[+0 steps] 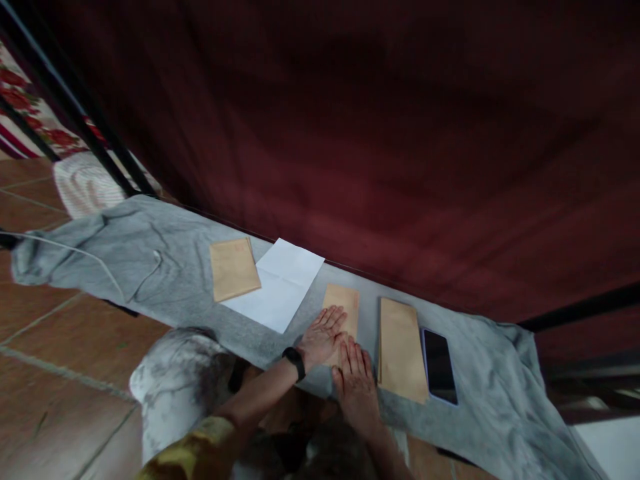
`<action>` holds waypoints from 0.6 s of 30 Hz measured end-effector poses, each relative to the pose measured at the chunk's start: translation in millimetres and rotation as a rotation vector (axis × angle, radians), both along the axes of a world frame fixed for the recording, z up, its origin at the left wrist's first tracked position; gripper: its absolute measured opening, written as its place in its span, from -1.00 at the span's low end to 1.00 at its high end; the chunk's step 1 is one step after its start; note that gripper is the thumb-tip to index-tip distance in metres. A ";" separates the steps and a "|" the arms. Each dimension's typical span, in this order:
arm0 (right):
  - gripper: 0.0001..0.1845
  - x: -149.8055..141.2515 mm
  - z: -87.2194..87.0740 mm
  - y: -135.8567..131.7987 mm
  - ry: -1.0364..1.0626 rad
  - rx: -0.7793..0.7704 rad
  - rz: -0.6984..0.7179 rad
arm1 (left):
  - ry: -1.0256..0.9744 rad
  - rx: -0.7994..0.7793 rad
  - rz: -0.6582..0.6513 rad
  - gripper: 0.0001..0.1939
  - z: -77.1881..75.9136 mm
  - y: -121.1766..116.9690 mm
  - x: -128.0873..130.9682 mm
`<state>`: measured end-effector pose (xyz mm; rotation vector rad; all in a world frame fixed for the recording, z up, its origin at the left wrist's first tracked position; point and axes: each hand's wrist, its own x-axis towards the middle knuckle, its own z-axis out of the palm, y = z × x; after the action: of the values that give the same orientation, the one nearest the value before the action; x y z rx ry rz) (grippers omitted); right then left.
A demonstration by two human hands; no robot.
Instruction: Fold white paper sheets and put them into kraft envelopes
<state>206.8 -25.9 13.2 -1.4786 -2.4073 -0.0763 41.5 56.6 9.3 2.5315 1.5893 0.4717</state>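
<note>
A brown envelope [342, 297] lies flat on the grey cloth, partly covered by both hands. My left hand [323, 335], with a black band on its wrist, rests on it with the fingers stretched out. Just below, my right hand [356, 380] lies flat with straight fingers, its fingertips at the envelope's lower part. Left of the hands is a creased white sheet of paper [280, 285], its upper left overlapped by a stack of brown envelopes [234, 269]. On the right lies a second envelope stack [401, 350].
A phone [441, 367] with a dark screen sits right of the second stack. Grey cloth [483, 373] covers the narrow bench. Behind it hangs a dark red curtain [375, 167]. A white cable [90, 255] crosses the left end, and dark metal poles [95, 143] stand there.
</note>
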 end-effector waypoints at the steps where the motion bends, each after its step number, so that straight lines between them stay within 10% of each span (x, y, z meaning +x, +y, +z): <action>1: -0.36 0.6 1.2 -1.6 0.001 -0.012 -0.004 | -0.004 0.008 -0.004 -0.45 0.0 6.1 2.5; 18: -0.42 6.9 10.4 -27.3 0.042 -0.124 0.065 | 0.001 0.004 -0.065 -0.43 2.6 36.4 20.9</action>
<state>213.7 -53.2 23.6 -1.4372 -2.4633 0.1194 62.4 93.0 12.0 2.5777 1.5020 0.4668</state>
